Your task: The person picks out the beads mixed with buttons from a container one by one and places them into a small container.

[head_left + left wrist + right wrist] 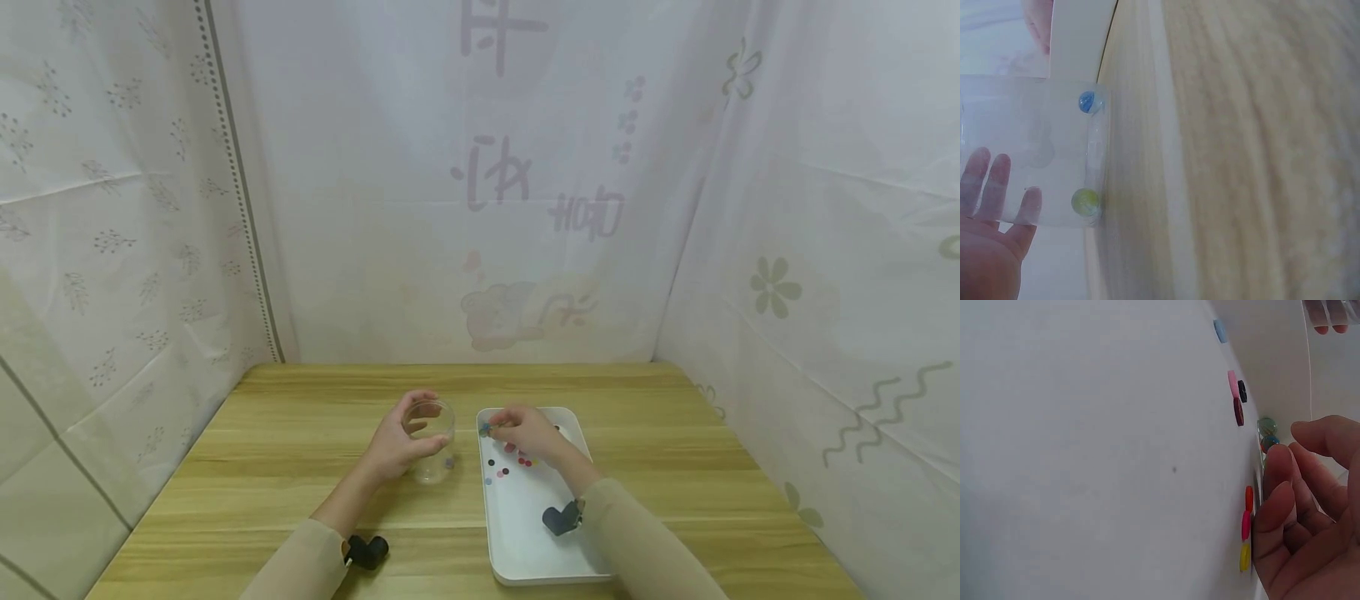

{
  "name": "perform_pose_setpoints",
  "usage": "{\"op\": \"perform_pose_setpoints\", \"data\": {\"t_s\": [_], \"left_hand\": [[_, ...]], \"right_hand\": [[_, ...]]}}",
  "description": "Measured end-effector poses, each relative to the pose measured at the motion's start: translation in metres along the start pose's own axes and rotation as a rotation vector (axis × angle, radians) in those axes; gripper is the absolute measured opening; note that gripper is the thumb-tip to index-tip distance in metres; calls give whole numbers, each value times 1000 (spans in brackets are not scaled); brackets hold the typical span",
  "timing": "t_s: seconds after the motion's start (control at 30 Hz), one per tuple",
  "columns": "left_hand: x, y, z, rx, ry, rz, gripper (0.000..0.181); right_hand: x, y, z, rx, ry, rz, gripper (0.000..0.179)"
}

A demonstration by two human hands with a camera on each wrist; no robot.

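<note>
My left hand grips a clear plastic cup standing upright on the table, its fingers showing through the wall in the left wrist view. Near the cup's bottom lie a blue marble and a yellow-green marble. Over the far left part of a white tray, my right hand reaches down with bent fingers. Close to its fingertips, a greenish marble and a dark blue one sit by the tray wall; thumb and index finger appear apart.
Small flat buttons lie in the tray: a light blue button, a pink button, a red button, a yellow button and several others. The wooden table is enclosed by printed curtains.
</note>
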State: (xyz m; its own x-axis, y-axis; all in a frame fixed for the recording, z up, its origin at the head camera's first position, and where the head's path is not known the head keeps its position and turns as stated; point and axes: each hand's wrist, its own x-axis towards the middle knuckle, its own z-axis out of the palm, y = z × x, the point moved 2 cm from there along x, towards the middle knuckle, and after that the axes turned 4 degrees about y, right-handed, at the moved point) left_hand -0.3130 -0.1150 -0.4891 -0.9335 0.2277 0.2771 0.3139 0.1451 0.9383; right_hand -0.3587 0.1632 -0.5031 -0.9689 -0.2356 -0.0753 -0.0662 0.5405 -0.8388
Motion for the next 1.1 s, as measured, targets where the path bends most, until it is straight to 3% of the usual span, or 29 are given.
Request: {"op": "perform_pose_setpoints", "data": {"t_s": [1.1], "left_hand": [[0,-1,0,-6,16,5,68]], "right_hand": [[-1,2,9,-79,-11,-1,13]]}}
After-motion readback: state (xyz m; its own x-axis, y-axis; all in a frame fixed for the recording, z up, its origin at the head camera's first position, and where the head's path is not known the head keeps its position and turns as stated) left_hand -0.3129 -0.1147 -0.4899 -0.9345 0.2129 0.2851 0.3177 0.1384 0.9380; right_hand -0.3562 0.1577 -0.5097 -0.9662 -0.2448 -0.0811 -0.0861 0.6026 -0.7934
